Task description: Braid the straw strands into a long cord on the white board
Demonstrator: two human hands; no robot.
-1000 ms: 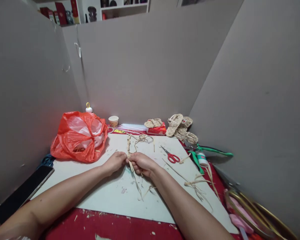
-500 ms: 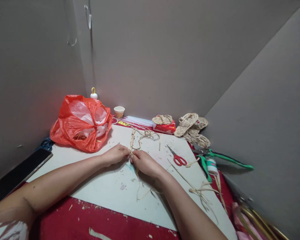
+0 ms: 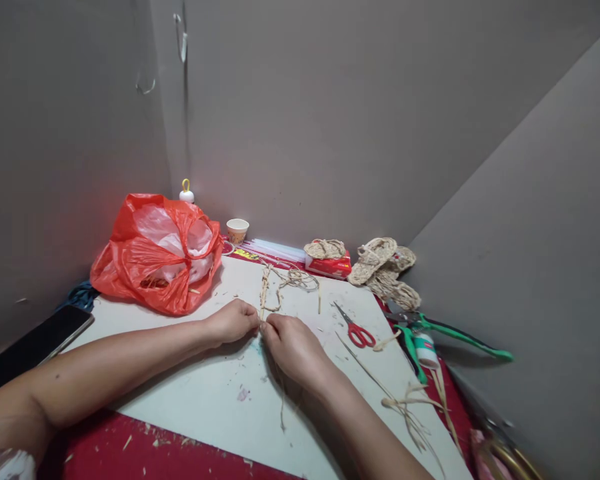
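The straw piece (image 3: 264, 290), a narrow frame of pale fibre that looks plaited or knotted, lies between the middle of the white surface (image 3: 200, 393) and its far edge, its near end running into both hands. The left hand (image 3: 237, 321) is closed, thumb and forefinger pinching that end from the left; the right hand (image 3: 295, 343) is closed on it from the other side, though its lower fingers are hidden under the palm. The piece should be very light, dry and springy, holding a bend but apt to fray or split if creased hard, so a fingertip pinch at the thicker near end, where the strands gather, looks a safer hold than any single loose fibre. A thin tail (image 3: 283, 407) trails below the right hand toward the near edge, and a loose coil of strands (image 3: 300, 280) sits by the far edge. Red-handled scissors (image 3: 351, 323) rest inside the right edge, with loose straw strips (image 3: 405, 403) near that edge farther down. Woven straw sandals (image 3: 377, 260) are heaped just beyond the far right corner, while a red plastic bag (image 3: 155, 260) covers the far left corner.
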